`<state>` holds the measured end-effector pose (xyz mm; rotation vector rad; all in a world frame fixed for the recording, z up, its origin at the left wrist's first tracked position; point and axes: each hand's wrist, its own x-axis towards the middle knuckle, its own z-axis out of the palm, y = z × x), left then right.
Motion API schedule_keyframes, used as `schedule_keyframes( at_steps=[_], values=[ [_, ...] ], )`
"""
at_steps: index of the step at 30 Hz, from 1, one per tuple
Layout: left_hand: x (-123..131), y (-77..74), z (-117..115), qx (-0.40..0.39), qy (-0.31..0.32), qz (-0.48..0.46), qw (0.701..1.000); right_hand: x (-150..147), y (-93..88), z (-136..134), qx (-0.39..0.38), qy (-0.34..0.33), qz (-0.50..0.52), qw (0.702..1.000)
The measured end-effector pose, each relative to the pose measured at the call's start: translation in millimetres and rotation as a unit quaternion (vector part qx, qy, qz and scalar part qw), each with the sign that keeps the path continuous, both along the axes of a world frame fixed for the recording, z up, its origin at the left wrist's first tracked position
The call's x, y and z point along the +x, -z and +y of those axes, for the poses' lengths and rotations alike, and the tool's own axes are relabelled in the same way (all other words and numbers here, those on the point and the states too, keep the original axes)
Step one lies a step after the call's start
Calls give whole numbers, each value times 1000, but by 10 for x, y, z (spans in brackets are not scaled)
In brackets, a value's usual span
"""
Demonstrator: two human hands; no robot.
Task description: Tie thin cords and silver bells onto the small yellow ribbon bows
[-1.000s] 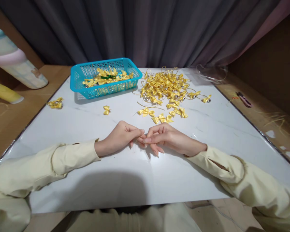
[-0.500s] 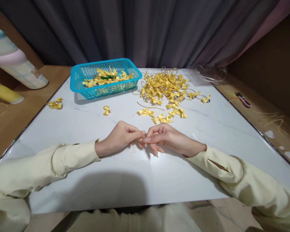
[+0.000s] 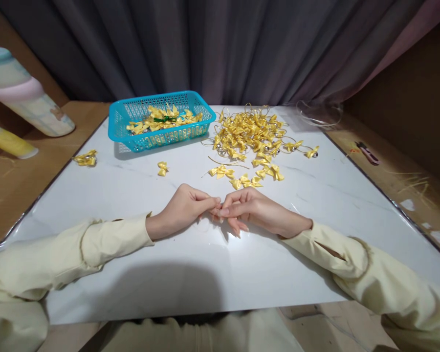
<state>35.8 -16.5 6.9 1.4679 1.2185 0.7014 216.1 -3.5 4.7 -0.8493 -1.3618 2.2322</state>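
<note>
My left hand [image 3: 185,208] and my right hand [image 3: 254,208] rest on the white table top [image 3: 205,264], fingertips meeting in a pinch at the middle. Both pinches are closed on something too small to make out, hidden between the fingers. Just beyond my right hand lie a few loose yellow ribbon bows [image 3: 246,181]. A larger heap of yellow bows with small silver bells and thin loops [image 3: 251,132] sits further back. A single bow [image 3: 162,168] lies left of centre.
A turquoise plastic basket [image 3: 119,124] holding yellow bows and one green piece stands at the back left. Another bow [image 3: 84,158] lies near the table's left edge. Pastel rolls [image 3: 25,105] lie on the wooden bench at left. A small cutter [image 3: 366,152] lies at right.
The view has tilted slightly, so everything sits a little lower in the picture. Both hands stay pinched together in the same spot.
</note>
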Motion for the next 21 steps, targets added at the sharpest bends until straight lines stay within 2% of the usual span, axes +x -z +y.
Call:
schedule_keyframes(
  at_steps=[6, 12, 16, 19, 21],
  values=[
    [-22, 13, 0, 11, 13, -2, 1000, -2, 18, 10, -1, 2, -1, 1000],
    [-50, -64, -13, 145, 21, 42, 988, 45, -18, 18, 6, -11, -19, 1000],
    [-118, -138, 83, 173, 29, 67, 982, 97, -75, 32, -6, -17, -43, 999],
    [-216, -188, 165, 239, 50, 139, 960, 141, -91, 49, -17, -23, -58, 998],
    [-294, -214, 187, 312, 87, 207, 923, 174, -93, 62, -18, -38, -77, 996]
  ],
)
